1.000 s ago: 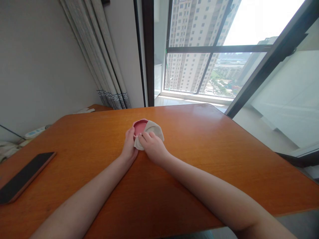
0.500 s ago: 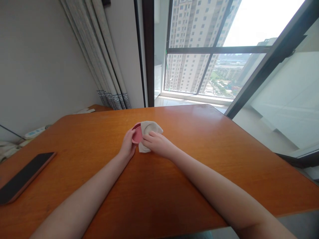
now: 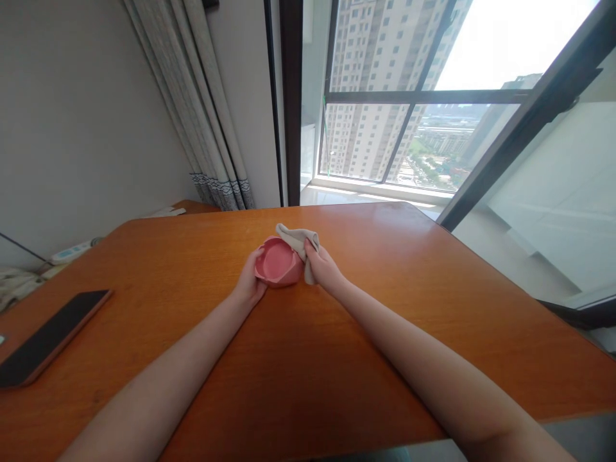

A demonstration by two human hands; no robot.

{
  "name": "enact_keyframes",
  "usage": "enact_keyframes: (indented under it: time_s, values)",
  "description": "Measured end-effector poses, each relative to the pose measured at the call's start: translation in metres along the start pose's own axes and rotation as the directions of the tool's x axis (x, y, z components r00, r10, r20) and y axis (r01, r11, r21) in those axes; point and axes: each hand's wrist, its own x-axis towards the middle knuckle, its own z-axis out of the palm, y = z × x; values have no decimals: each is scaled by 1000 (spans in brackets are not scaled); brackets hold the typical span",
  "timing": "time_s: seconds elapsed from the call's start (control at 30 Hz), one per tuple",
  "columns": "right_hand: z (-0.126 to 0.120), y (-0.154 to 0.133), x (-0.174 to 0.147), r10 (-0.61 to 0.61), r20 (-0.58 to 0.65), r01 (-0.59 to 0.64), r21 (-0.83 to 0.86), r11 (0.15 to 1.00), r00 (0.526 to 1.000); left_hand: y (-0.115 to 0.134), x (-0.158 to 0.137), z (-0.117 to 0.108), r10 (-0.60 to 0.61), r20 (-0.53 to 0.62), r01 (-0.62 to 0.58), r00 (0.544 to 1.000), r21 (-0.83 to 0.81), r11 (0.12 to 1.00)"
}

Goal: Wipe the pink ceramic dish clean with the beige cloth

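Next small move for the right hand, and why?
Probably press the cloth onto the pink dish at its right side: the right hand holds the cloth there, overlapping the rim in view, while the left hand grips the opposite side, which should steady it.

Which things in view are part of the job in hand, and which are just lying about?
In the job:
- pink dish, held in the left hand
- beige cloth, held in the right hand at the dish's right rim

Just lying about:
- dark flat slab, on the table at left
- crumpled fabric, at the left edge
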Motion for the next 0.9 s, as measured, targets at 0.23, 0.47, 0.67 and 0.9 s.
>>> enact_keyframes:
  time_s: [0.23,0.47,0.67,0.9]
  values:
    - [20,-8,-26,-297,127,318,-210,925,946,11,2,-4,-75,35,78,997,-95,992]
    - [27,-9,-39,-329,300,440,-489,753,895,12,3,-4,-143,21,144,989,-56,988]
    - [17,2,-28,-346,-24,317,-348,882,938,10,-6,3,-186,311,189,932,20,982]
    - [4,13,-13,-319,-138,302,-133,944,938,5,-10,-1,-325,360,268,874,201,942]
